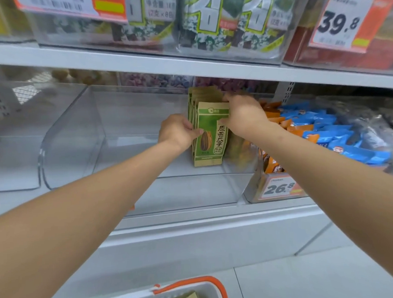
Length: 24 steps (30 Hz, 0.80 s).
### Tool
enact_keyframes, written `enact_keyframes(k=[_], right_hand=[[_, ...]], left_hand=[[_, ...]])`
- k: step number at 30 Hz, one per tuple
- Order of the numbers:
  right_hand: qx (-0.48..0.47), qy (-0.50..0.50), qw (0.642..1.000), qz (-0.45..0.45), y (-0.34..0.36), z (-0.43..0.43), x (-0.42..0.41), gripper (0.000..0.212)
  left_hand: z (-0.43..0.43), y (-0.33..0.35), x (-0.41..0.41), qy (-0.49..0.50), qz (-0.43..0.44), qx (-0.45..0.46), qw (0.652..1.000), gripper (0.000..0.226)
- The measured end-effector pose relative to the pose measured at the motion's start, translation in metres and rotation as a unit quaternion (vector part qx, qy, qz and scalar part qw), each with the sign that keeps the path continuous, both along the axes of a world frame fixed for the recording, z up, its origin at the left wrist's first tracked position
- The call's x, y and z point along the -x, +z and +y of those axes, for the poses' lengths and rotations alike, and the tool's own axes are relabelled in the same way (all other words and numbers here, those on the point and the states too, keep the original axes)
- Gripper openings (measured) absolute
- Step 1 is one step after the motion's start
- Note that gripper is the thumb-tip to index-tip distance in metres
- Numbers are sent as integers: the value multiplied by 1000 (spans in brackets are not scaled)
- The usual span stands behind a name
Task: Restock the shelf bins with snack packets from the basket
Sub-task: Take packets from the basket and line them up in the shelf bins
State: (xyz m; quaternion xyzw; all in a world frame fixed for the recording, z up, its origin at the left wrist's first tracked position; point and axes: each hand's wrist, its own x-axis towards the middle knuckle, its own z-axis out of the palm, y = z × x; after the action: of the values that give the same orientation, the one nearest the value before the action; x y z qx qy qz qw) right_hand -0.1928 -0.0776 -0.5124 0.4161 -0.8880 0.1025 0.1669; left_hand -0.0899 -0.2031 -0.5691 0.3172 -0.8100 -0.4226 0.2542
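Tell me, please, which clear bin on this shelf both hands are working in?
The middle bin, where the left hand and right hand grip upright green packets; the right bin, tagged 26.8, holds orange and blue packets.

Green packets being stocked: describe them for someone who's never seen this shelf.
On the lower shelf, under the seaweed packs, sits a wide clear bin. At its right end, an upright row of green packets is gripped by the left hand and right hand. Unlike the orange and blue packets next door, they are kraft-edged and show a striped sunflower seed.
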Motion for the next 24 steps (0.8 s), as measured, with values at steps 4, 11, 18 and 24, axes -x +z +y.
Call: enact_keyframes(k=[4, 11, 18, 24], right_hand=[[15, 6, 1000, 14, -1, 8, -3, 51], [63, 59, 996, 37, -2, 30, -51, 44], [141, 161, 975, -50, -34, 60, -134, 12], [-31, 201, 966, -158, -64, 70, -212, 22]], left_hand=[[5, 1, -5, 0, -7, -12, 1000, 32], [24, 17, -36, 7, -5, 20, 1000, 29], [61, 23, -128, 28, 6, 83, 996, 24], [78, -17, -228, -35, -67, 60, 995, 23]])
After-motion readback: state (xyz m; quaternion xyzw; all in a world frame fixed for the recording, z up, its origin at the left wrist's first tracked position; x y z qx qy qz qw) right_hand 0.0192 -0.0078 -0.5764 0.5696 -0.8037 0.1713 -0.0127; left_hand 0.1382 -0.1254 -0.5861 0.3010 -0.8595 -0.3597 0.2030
